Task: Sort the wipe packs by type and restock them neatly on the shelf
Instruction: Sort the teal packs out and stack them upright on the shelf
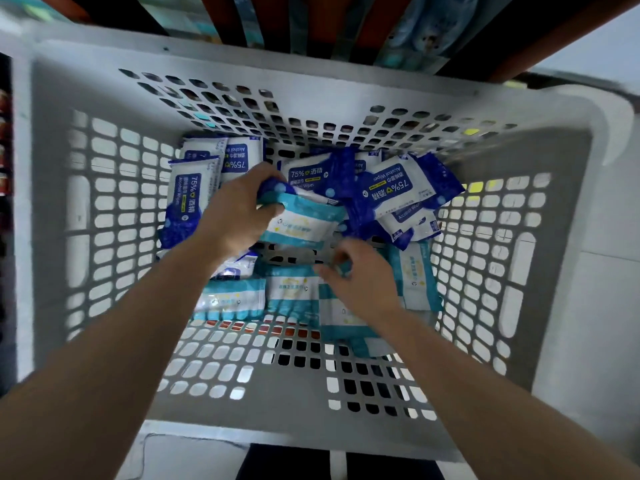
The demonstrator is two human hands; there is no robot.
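Sorting in the plastic basket (104,98), my left hand (239,213) grips a teal wipe pack (301,225) while my right hand (363,282) pinches a second teal pack (343,269); next, I judge, lifting both out together.

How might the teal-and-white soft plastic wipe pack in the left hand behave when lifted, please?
Probably floppy: the teal-and-white plastic wipe pack bends in the left hand. Likely slippery, given its glossy film. Flat, so unlikely to roll.

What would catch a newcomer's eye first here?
A big grey perforated basket fills the view, with dark-blue alcohol wipe packs heaped at its far side and teal wipe packs nearer. In the middle, the left hand grips a raised teal pack while the right hand pinches a second teal pack.
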